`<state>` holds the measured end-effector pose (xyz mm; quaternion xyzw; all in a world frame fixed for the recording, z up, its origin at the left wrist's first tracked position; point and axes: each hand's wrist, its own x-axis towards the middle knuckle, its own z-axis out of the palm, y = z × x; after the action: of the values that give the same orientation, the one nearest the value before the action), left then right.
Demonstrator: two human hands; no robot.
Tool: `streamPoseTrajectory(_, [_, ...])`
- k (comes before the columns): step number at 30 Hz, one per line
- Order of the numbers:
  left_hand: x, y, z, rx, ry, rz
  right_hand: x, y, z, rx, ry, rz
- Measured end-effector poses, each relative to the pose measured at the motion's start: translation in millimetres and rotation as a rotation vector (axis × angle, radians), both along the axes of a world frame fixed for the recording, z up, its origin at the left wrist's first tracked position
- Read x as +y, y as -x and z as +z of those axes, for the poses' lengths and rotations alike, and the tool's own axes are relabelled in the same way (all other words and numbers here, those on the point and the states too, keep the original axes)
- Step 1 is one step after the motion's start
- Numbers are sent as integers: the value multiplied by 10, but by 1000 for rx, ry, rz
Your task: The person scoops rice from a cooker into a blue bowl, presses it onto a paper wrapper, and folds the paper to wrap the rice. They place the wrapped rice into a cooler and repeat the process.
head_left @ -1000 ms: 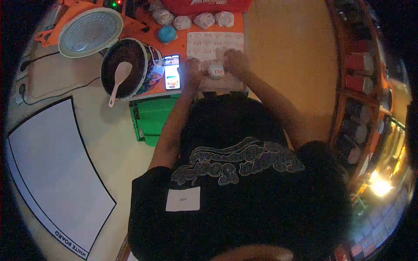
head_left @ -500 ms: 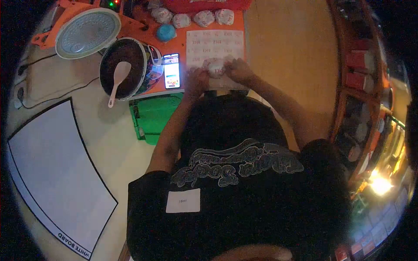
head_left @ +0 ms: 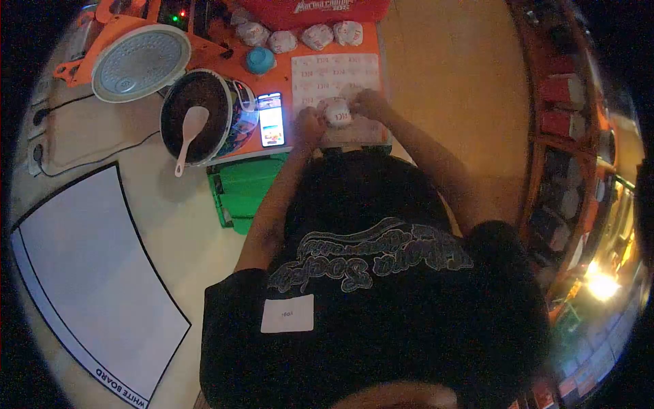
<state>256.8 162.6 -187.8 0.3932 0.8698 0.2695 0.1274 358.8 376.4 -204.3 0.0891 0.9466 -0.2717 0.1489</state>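
A small round bundle in white paper printed "RICE" [head_left: 338, 114] lies between my two hands. My left hand [head_left: 310, 126] is closed on the left end of its wrapper. On the other side, my right hand [head_left: 368, 104] pinches the wrapper's right end. Beneath the bundle are flat printed paper sheets [head_left: 334, 68] on the orange table. Several finished-looking wrapped bundles [head_left: 317, 37] stand in a row at the back, with a blue cup [head_left: 260, 60] in front of them. My fingertips are too dark and small to make out fully.
Left of my hands lies a lit phone [head_left: 271, 119]. Beyond it stands a rice cooker [head_left: 231, 126] of dark contents with a pink paddle [head_left: 193, 129] across it. Its lid [head_left: 139, 63] is tilted behind. A green stool [head_left: 248, 187] sits below; a red bag [head_left: 320, 10] is at the back.
The hands have drawn the wrapper tighter round the bundle, and its printing now faces up more plainly. The whole view has shifted slightly downward.
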Motion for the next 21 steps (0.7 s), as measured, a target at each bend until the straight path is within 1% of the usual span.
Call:
streamPoseTrajectory(1, [12, 20, -16, -14, -1, -33, 27, -3, -3, 3, -3, -2])
streamPoseTrajectory(3, [-35, 52, -109, -25, -1, -69, 31, -17, 29, -128, 544, -315])
streamPoseTrajectory(4, [-69, 78, -186, -88, -54, -11, 13, -29, 194, -122, 541, -317])
streamPoseTrajectory(5, [-73, 118, -267, -152, -109, 44, -12, -73, 367, -57, 700, -293])
streamPoseTrajectory(6, [-36, 105, -71, -150, -114, 41, -40, -92, 510, 6, 859, -266])
streamPoseTrajectory(7, [-11, 36, 328, -326, -138, 57, -75, -76, 540, 5, 857, -267])
streamPoseTrajectory(8, [-5, -21, 593, -505, -158, 75, -131, -59, 539, -33, 1188, -473])
streamPoseTrajectory(9, [-11, -38, 660, -510, -154, 79, -193, -47, 582, -76, 1515, -687])
streamPoseTrajectory(10, [-17, -34, 710, -470, -194, 26, -240, -34, 632, -79, 1515, -687])
streamPoseTrajectory(11, [-31, -27, 739, -429, -234, -25, -281, -19, 688, -30, 1580, -698])
streamPoseTrajectory(12, [-70, -19, 573, -430, -234, -19, -328, -17, 746, 19, 1644, -709])
streamPoseTrajectory(13, [-111, 2, 259, -458, -263, -3, -364, -18, 768, 15, 1643, -706])
streamPoseTrajectory(14, [-126, 26, 85, -484, -294, 11, -385, -14, 786, -51, 1680, -746])
streamPoseTrajectory(15, [-115, 24, 151, -483, -297, 14, -384, -7, 772, -118, 1715, -786])
streamPoseTrajectory(16, [-114, 11, 212, -484, -204, 18, -374, -21, 693, -117, 1711, -782])
streamPoseTrajectory(17, [-115, -1, 275, -486, -111, 24, -372, -50, 603, 70, 1382, -513])
streamPoseTrajectory(18, [-97, -23, 383, -486, -113, 27, -369, -65, 526, 235, 1041, -252])
streamPoseTrajectory(19, [-75, -49, 496, -484, -88, 60, -376, -55, 555, 232, 1041, -249])
streamPoseTrajectory(21, [-8, -38, 717, -480, -70, 97, -356, -18, 636, 256, 905, -477])
